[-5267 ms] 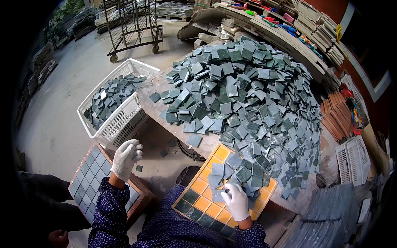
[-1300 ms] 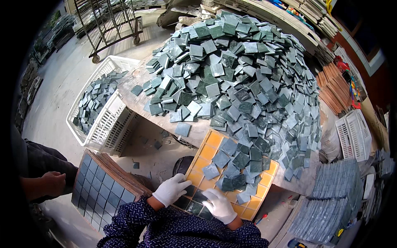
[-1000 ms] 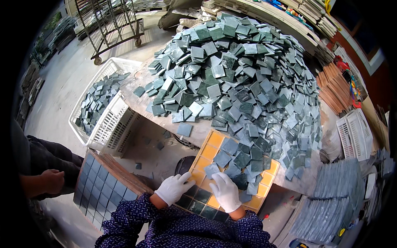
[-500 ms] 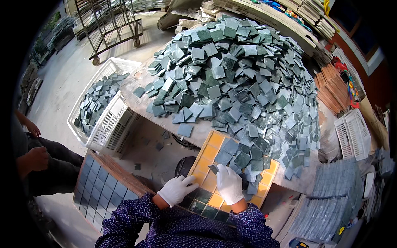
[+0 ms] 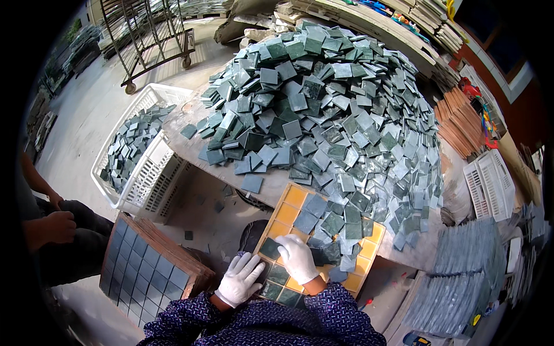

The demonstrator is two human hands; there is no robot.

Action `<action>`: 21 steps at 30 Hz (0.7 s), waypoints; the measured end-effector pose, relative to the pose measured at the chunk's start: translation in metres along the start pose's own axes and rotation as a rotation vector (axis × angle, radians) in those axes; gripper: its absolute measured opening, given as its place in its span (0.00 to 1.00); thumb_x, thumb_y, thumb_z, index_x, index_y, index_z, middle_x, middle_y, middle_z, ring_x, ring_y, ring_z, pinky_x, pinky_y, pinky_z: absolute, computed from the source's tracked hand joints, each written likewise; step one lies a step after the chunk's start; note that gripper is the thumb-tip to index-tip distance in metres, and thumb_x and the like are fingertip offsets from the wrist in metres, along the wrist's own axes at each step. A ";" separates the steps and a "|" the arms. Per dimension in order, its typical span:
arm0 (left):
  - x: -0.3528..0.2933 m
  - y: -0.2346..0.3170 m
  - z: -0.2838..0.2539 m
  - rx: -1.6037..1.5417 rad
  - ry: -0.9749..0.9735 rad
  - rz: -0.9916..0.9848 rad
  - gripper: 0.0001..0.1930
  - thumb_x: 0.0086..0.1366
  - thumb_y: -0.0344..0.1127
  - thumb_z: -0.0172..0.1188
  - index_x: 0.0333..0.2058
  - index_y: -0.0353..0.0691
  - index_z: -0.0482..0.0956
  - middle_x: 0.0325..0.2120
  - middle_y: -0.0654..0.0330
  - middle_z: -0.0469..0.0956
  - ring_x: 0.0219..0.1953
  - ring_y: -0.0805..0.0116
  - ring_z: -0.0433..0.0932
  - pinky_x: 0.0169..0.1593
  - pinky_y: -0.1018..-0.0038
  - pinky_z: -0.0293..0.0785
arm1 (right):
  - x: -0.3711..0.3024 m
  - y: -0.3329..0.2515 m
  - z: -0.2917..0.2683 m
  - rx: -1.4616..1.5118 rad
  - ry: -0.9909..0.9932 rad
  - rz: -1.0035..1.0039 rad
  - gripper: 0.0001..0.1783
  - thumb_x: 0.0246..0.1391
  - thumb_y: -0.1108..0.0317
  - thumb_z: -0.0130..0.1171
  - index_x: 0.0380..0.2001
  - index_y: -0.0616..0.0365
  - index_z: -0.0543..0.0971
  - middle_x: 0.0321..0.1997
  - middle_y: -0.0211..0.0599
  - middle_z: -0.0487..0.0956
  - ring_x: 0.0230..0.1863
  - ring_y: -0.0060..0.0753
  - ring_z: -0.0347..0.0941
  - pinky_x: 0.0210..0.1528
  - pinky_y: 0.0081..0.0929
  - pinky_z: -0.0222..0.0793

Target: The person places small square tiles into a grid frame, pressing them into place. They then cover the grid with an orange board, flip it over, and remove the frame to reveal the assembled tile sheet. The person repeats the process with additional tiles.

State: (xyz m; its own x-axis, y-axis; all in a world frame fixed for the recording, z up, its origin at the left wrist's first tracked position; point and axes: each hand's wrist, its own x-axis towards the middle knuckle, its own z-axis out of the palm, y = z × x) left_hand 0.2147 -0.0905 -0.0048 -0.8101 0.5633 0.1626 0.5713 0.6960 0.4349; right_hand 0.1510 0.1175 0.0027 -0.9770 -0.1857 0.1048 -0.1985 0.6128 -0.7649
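Observation:
My right hand (image 5: 298, 259), in a white glove, is over a yellow gridded tray (image 5: 287, 214). Its thumb and forefinger close at the right edge of a dark green square stone tile (image 5: 269, 248), which lies over a cell in the tray's left column. My left hand (image 5: 240, 279), gloved too, rests at the tray's lower left edge with fingers stretched out, holding nothing. Green tiles (image 5: 279, 274) fill several cells nearest me. Loose tiles (image 5: 333, 223) spill over the tray's far and right parts from a big heap (image 5: 346, 109) on the table.
A white crate (image 5: 151, 179) of small tiles stands left of the table. Below it is a stack of tiled sheets (image 5: 141, 262). Another person's hand (image 5: 59, 226) shows at far left. Stacked grey sheets (image 5: 444, 305) and white crates (image 5: 490, 184) stand right; a wheeled rack (image 5: 153, 43) is behind.
My right hand has moved left and brought a tile down to the tray's left column. My left hand has drawn back toward me, its fingers now spread at the tray's edge.

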 end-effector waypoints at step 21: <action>0.068 -0.011 0.028 0.113 -0.096 0.029 0.42 0.59 0.64 0.50 0.64 0.39 0.59 0.65 0.53 0.58 0.69 0.53 0.52 0.69 0.49 0.41 | -0.057 0.016 -0.093 -0.593 0.005 0.170 0.38 0.39 0.60 0.71 0.56 0.53 0.70 0.53 0.45 0.68 0.53 0.51 0.66 0.53 0.42 0.67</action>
State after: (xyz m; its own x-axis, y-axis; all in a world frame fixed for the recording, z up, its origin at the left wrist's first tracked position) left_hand 0.1569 -0.0472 -0.0230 -0.7796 0.6203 0.0861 0.6101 0.7212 0.3282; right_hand 0.1960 0.2092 0.0441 -0.9988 -0.0454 0.0165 -0.0482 0.9565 -0.2877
